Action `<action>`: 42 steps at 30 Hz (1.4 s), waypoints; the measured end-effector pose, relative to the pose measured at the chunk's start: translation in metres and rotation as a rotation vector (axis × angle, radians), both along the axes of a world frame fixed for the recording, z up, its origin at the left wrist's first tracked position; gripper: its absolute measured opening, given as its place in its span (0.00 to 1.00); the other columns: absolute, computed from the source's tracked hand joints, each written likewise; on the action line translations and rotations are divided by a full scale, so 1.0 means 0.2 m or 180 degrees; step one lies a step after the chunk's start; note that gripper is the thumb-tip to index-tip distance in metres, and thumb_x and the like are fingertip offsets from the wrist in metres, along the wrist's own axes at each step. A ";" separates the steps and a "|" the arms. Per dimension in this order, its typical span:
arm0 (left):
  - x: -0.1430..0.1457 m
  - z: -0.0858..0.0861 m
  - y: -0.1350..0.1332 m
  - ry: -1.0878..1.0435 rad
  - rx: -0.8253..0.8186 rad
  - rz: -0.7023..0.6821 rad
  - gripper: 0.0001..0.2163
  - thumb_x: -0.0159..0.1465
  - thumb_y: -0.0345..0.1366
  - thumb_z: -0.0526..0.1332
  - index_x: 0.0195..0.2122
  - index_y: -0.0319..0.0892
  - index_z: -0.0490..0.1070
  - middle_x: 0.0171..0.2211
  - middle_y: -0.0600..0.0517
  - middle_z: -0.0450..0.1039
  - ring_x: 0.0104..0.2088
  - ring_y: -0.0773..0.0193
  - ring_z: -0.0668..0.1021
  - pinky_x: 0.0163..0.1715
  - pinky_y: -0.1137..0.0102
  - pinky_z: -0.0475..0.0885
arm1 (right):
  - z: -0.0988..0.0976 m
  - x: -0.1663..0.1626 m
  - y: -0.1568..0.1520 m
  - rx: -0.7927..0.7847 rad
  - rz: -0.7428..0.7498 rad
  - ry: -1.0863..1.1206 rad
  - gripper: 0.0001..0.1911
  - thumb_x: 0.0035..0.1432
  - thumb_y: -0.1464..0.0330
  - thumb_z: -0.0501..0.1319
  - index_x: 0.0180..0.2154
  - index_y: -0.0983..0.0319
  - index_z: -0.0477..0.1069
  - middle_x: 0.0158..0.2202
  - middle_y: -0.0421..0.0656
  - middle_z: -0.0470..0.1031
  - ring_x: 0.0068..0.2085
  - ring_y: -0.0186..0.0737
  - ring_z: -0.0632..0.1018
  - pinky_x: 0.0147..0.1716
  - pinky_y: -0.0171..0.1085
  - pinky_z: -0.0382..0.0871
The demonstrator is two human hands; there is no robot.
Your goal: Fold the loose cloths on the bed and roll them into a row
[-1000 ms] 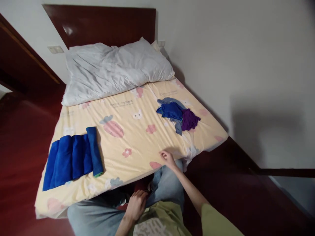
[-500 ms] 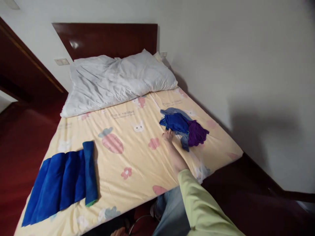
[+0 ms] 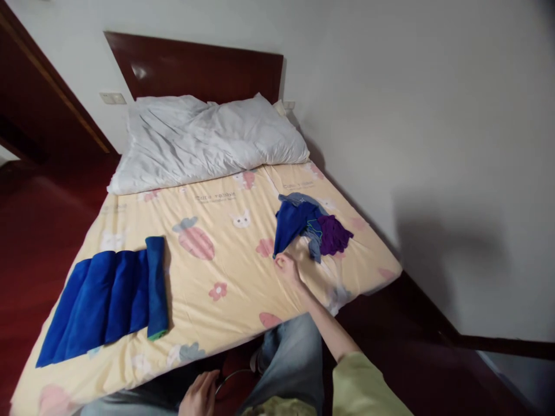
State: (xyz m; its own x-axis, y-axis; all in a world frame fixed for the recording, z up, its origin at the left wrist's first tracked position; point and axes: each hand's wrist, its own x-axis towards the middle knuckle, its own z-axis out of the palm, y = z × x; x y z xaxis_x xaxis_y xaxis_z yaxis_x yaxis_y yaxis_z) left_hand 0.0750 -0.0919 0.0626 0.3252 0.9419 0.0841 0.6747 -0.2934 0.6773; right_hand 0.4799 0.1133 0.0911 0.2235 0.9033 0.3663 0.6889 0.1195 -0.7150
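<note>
Right hand (image 3: pixel 286 267): stretched out over the bed, fingers closed on the lower corner of a blue cloth (image 3: pixel 289 224).
Left hand (image 3: pixel 199 396): low by the knee at the bottom edge of the view, fingers loosely spread, holding nothing that shows.
Blue cloth: on the right half of the yellow sheet (image 3: pixel 234 260), drawn out toward the person in a long point, its far end touching the heap.
Heap: a purple cloth (image 3: pixel 333 234) and a grey-blue cloth (image 3: pixel 315 247) lie crumpled together just beside it, near the wall-side edge.
Done, by the look of it: a row of rolled blue towels (image 3: pixel 99 300) lies side by side on the left half, well apart from the heap.
Left, by the look of it: the gripped cloth and the two crumpled ones are not yet rolled.
Around: a white pillow (image 3: pixel 208 138) sits against the dark headboard (image 3: pixel 195 66).
</note>
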 end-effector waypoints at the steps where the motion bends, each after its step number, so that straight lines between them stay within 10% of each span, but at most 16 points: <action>1: 0.02 0.03 0.01 -0.0029 0.0060 -0.0058 0.14 0.69 0.36 0.54 0.45 0.52 0.81 0.41 0.52 0.83 0.39 0.60 0.86 0.38 0.73 0.82 | 0.02 -0.07 -0.09 0.0106 0.0133 0.0004 0.08 0.61 0.68 0.59 0.31 0.60 0.75 0.33 0.44 0.78 0.38 0.42 0.78 0.41 0.40 0.74; 11: 0.30 0.36 0.08 -0.0499 0.0196 -0.0384 0.20 0.69 0.36 0.59 0.62 0.47 0.70 0.61 0.42 0.71 0.60 0.53 0.76 0.61 0.56 0.75 | 0.22 -0.79 -0.94 0.0362 0.1023 0.0403 0.05 0.61 0.72 0.60 0.38 0.56 0.72 0.36 0.43 0.77 0.41 0.44 0.79 0.41 0.44 0.76; 19: 0.26 0.47 -0.11 -0.0933 0.0292 -0.0417 0.12 0.71 0.34 0.55 0.51 0.47 0.75 0.43 0.45 0.76 0.45 0.56 0.81 0.47 0.62 0.79 | 0.33 -1.02 -1.28 0.0624 0.0916 0.1015 0.05 0.64 0.72 0.62 0.36 0.55 0.71 0.35 0.43 0.77 0.38 0.42 0.80 0.39 0.43 0.78; 28: 0.10 0.69 -0.21 -0.1290 0.1533 0.0297 0.08 0.69 0.29 0.60 0.31 0.44 0.67 0.32 0.50 0.76 0.34 0.65 0.80 0.35 0.71 0.78 | 0.38 -0.96 -1.20 0.0532 0.1864 0.0800 0.13 0.61 0.74 0.62 0.48 0.57 0.73 0.45 0.47 0.79 0.48 0.44 0.79 0.48 0.46 0.78; 42: -0.36 1.16 0.06 -0.1319 0.2507 0.1175 0.19 0.59 0.32 0.71 0.22 0.43 0.59 0.27 0.52 0.78 0.27 0.66 0.78 0.22 0.74 0.67 | 0.03 -0.53 -0.86 -0.0371 0.1462 0.0306 0.20 0.52 0.80 0.55 0.42 0.60 0.80 0.41 0.47 0.79 0.45 0.47 0.78 0.47 0.45 0.74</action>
State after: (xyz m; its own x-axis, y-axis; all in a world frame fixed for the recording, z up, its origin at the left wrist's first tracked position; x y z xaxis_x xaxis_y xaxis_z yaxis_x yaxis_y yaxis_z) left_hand 0.0039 -0.0799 0.2954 -0.1780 0.6032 0.7775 0.5671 -0.5829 0.5820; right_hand 0.3744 -0.0589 0.0963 -0.1803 0.9503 0.2540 0.5138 0.3112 -0.7995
